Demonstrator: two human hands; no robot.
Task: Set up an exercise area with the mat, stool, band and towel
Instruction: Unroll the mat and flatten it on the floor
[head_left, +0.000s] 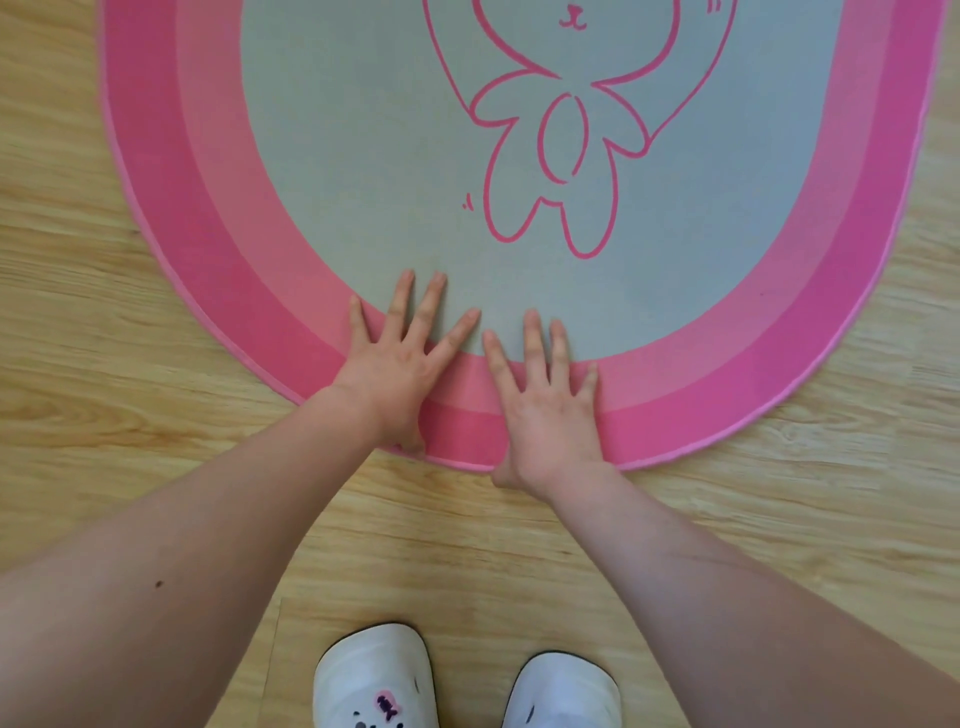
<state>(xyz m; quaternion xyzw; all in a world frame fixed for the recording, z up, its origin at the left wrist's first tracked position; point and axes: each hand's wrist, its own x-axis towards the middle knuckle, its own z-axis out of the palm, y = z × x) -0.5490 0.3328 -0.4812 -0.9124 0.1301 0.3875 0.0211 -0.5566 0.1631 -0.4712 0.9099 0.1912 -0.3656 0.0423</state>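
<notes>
Mat (332, 171) flat on wood floor (78, 312), left hand (397, 364) and right hand (545, 410) pressing its near pink border, fingers straight, grasping nothing; white shoes (376, 680) just behind.

The mat (332, 156) is cut off at the top edge (its drawn figure (563, 135) too). The shoes (374, 673) are cropped below.
</notes>
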